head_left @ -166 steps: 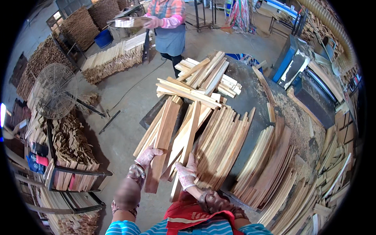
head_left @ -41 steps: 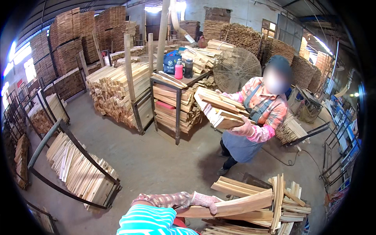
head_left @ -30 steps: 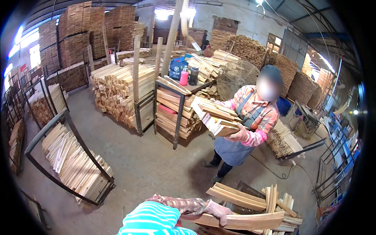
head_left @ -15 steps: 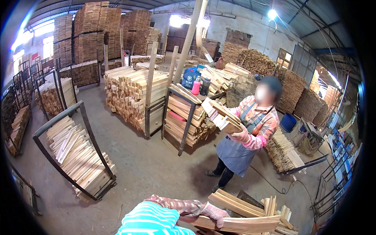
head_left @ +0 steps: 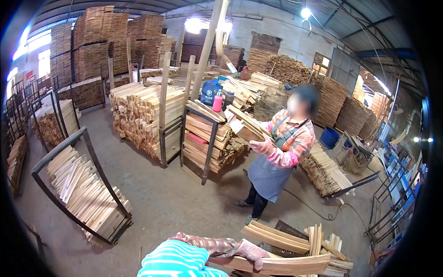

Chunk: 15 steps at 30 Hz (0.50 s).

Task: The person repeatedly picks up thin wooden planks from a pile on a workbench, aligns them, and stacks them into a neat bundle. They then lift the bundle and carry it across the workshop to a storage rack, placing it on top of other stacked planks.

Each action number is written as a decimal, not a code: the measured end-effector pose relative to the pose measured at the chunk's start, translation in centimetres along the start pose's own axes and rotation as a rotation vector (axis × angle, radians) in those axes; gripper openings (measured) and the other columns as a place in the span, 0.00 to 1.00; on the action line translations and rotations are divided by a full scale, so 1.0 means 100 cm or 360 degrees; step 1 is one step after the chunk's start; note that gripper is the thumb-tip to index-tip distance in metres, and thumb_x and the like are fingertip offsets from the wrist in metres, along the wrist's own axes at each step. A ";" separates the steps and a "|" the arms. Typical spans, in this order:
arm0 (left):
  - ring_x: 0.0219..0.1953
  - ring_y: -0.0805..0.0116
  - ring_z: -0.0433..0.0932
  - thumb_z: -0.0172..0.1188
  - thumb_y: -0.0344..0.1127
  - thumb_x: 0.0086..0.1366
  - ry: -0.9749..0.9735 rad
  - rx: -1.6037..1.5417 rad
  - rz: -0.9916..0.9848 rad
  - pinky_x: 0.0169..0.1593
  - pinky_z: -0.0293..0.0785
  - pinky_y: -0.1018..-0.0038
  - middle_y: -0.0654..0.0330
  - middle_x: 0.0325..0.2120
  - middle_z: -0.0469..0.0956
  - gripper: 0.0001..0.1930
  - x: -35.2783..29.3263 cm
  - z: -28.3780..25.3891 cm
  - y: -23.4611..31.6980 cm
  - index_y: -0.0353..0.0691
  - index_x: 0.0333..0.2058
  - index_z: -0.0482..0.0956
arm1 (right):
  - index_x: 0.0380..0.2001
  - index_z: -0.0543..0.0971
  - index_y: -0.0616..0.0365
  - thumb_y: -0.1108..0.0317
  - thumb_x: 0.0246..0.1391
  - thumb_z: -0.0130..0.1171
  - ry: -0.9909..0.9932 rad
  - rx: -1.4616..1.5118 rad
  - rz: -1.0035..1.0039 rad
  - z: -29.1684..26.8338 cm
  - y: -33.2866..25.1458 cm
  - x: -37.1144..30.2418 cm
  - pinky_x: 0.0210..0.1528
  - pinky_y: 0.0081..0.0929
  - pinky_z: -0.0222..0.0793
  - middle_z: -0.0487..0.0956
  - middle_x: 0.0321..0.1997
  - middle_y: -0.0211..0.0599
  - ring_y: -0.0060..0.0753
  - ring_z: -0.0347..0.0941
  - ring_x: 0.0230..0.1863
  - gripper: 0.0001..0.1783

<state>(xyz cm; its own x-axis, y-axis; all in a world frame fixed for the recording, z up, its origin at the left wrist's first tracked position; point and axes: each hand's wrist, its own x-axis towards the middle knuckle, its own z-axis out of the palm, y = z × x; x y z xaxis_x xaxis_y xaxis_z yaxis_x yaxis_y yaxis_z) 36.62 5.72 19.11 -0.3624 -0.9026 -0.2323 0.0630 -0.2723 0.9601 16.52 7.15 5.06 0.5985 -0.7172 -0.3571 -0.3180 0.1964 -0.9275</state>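
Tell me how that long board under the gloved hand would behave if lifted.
The board would probably stay stiff, as it looks like solid wood. Being long, it may dip at the far end if lifted by one end. It seems unlikely to roll, given its broad side, which the left hand's fingers overlap.

We look across woodworking workshop: cut-timber stacks towering at far end, pale strips filling metal-framed rack, ribbed duct hanging beneath sheet roof, lamp lit overhead. Facing work, aproned, gloved co-worker holds armload of lumber near table with wood packed underneath; curved boards lie close by us.
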 end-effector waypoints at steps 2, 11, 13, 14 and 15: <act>0.43 0.63 0.77 0.66 0.33 0.43 -0.0052 -0.0012 0.0033 0.48 0.74 0.66 0.54 0.42 0.80 0.36 -0.003 0.003 0.011 0.32 0.56 0.74 | 0.29 0.77 0.47 0.67 0.63 0.54 0.0058 0.0121 0.0037 -0.002 0.001 -0.001 0.23 0.33 0.67 0.72 0.22 0.29 0.35 0.71 0.24 0.07; 0.50 0.68 0.76 0.69 0.46 0.54 -0.0134 0.0176 -0.0133 0.58 0.70 0.69 0.57 0.46 0.81 0.32 0.022 -0.024 -0.037 0.35 0.56 0.77 | 0.27 0.75 0.47 0.69 0.64 0.53 0.0704 0.0992 0.0146 -0.018 0.031 -0.017 0.20 0.31 0.65 0.70 0.19 0.27 0.32 0.70 0.21 0.09; 0.48 0.66 0.78 0.71 0.41 0.53 -0.0068 0.0157 -0.0260 0.58 0.71 0.69 0.58 0.45 0.82 0.32 0.021 -0.020 -0.019 0.34 0.56 0.76 | 0.27 0.75 0.47 0.69 0.64 0.53 0.0784 0.1214 0.0149 -0.015 0.034 -0.013 0.19 0.31 0.65 0.69 0.19 0.26 0.32 0.70 0.20 0.09; 0.47 0.67 0.79 0.71 0.38 0.51 -0.0027 0.0081 -0.0312 0.57 0.72 0.70 0.58 0.44 0.82 0.32 0.023 -0.023 -0.023 0.34 0.55 0.77 | 0.27 0.75 0.46 0.69 0.64 0.53 0.0846 0.1313 0.0144 -0.013 0.036 -0.014 0.19 0.31 0.65 0.69 0.18 0.26 0.32 0.70 0.20 0.10; 0.46 0.67 0.79 0.71 0.36 0.50 -0.0047 0.0096 -0.0302 0.56 0.72 0.71 0.58 0.43 0.83 0.31 0.029 -0.021 -0.019 0.34 0.54 0.78 | 0.27 0.75 0.46 0.69 0.64 0.53 0.0913 0.1402 0.0143 -0.013 0.039 -0.015 0.18 0.31 0.64 0.69 0.18 0.26 0.31 0.69 0.19 0.10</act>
<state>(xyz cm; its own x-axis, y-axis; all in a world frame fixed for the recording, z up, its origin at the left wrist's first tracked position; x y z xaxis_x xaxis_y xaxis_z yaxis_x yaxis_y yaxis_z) 37.41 2.92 16.23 -0.3897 -0.8266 -0.4061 -0.0647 -0.4153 0.9074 13.42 8.18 2.10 0.0888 -0.8395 -0.5361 0.4399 0.5159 -0.7350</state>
